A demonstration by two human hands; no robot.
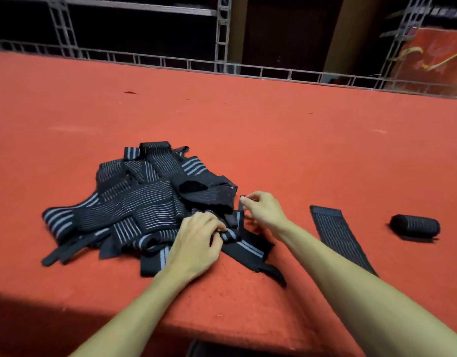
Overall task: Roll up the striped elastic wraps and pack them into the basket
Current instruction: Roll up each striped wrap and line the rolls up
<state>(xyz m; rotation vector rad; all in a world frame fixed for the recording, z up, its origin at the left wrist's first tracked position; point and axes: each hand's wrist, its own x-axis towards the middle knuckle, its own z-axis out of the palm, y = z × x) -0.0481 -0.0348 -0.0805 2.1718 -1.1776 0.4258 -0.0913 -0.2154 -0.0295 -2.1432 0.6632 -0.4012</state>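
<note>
progress is looking early. one rolled wrap [415, 226] is lying finished at the right of the red table [273, 119], and one flat wrap [338, 235] is lying stretched out beside it, not rolled. the pile of striped elastic wraps [134, 202] is sitting tangled in the middle, so most of the rolling is waiting. the left hand [196, 238] is curling its fingers over a striped band [230, 235] at the pile's near edge. the right hand [263, 210] is pinching a narrow strap end [241, 206] between thumb and forefinger. the basket is not showing, so i cannot tell if anything is packed.
</note>
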